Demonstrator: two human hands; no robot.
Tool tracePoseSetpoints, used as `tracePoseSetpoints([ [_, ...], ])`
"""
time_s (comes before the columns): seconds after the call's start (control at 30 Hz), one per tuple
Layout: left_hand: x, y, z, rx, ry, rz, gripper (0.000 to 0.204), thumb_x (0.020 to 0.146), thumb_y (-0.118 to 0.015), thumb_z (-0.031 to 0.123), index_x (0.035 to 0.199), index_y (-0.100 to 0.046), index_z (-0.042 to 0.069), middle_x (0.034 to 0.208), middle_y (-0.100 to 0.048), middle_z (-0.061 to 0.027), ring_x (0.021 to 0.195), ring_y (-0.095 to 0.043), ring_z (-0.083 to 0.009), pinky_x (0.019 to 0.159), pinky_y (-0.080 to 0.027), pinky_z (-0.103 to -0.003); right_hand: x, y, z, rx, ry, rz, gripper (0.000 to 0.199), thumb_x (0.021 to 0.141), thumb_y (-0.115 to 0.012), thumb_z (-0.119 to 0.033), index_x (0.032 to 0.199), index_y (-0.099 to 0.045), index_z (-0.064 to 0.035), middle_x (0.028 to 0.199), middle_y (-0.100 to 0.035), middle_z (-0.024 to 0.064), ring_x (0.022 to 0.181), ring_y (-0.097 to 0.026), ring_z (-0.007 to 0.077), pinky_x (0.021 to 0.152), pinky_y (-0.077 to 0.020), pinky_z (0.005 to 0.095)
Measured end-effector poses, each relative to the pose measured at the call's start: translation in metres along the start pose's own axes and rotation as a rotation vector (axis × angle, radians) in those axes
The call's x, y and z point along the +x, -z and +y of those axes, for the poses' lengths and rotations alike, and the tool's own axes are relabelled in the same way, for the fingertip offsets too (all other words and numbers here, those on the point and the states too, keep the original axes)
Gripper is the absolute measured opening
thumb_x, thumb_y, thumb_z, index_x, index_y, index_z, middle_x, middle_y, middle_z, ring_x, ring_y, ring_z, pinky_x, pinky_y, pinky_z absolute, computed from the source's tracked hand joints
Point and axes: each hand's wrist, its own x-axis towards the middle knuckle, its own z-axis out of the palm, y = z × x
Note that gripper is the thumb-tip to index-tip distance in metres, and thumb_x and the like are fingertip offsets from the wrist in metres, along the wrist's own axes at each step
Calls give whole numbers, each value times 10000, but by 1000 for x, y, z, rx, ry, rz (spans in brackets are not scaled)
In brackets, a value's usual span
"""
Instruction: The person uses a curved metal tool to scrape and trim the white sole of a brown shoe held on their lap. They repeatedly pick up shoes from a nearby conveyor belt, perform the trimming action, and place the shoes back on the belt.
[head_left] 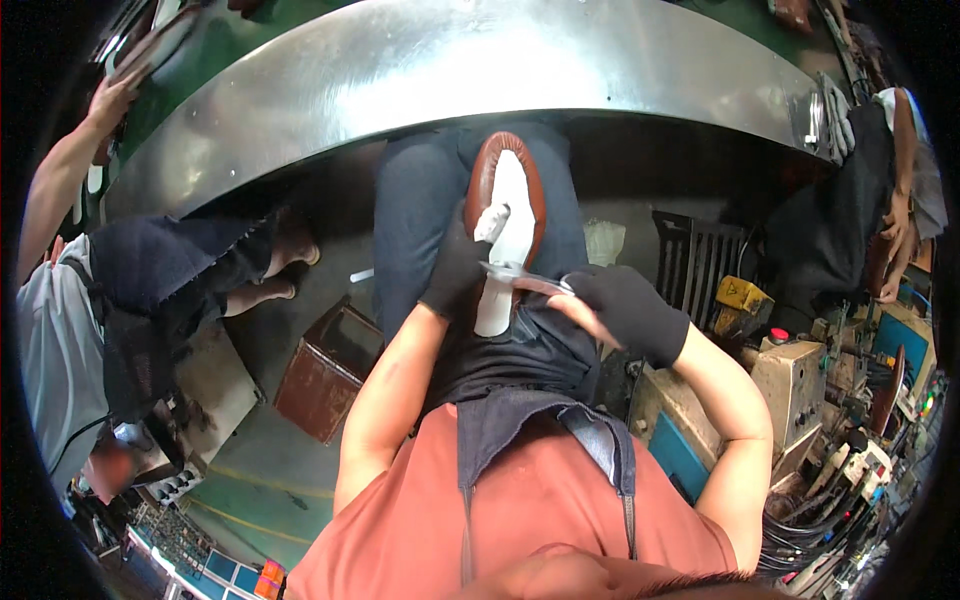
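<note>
A brown leather shoe upper [487, 170] on a last with a white insole [510, 215] lies sole-up on my lap, toe pointing away from me. My left hand [455, 270], in a black glove, grips the shoe's left side near the middle. My right hand [625, 305], also in a black glove, holds metal pliers [520, 278] whose jaws reach the insole's heel end. Both forearms come in from below, over a dark apron and an orange shirt.
A curved steel workbench [450, 70] runs across the top. A seated person [120, 290] is at the left, another person [890, 200] at the right. A brown box [325, 375] stands on the floor at left; machines [800, 380] crowd the right.
</note>
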Motion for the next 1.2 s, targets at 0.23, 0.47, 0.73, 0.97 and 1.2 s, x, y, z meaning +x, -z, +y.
tracePoseSetpoints([
  [0.23,-17,24,-9,279,-96,-268,985,648,-847,216,1413,-248,55,1339,-433,-139,1217,-470,-260,1011,-415,-378,33,8,13,-69,-97,61,380,957,-510,-331,832,-616,12,751,-597,247,672,-609,397,618,-482,435],
  [0.47,-24,21,-9,299,-247,-70,1056,645,-840,219,1459,-189,54,1415,-354,-126,1307,-381,-262,1074,-348,-392,-20,-116,36,832,-551,399,491,1017,-366,-418,839,-600,-24,645,-581,35,603,-575,123,579,-463,297],
  [0.73,148,-49,182,53,-326,-167,688,833,-689,206,1373,-307,15,1267,-482,-141,1154,-514,-231,945,-468,-362,-15,-156,71,884,-341,452,418,1004,-406,-412,1035,-570,-29,764,-581,48,590,-581,120,518,-492,263],
  [0.97,305,-126,226,447,-349,-585,336,890,-631,320,1061,-632,30,982,-665,-98,910,-634,-153,749,-517,-283,-3,-112,58,1097,-285,444,488,1003,-395,-444,1208,-574,-39,837,-617,65,624,-594,124,568,-507,277],
  [1.2,334,-86,214,1249,-1245,316,517,738,-765,385,1077,-630,19,988,-652,-173,956,-629,-335,884,-478,-410,-17,-107,76,769,-268,367,368,981,-454,-340,1095,-617,-30,787,-600,109,618,-572,181,620,-488,331],
])
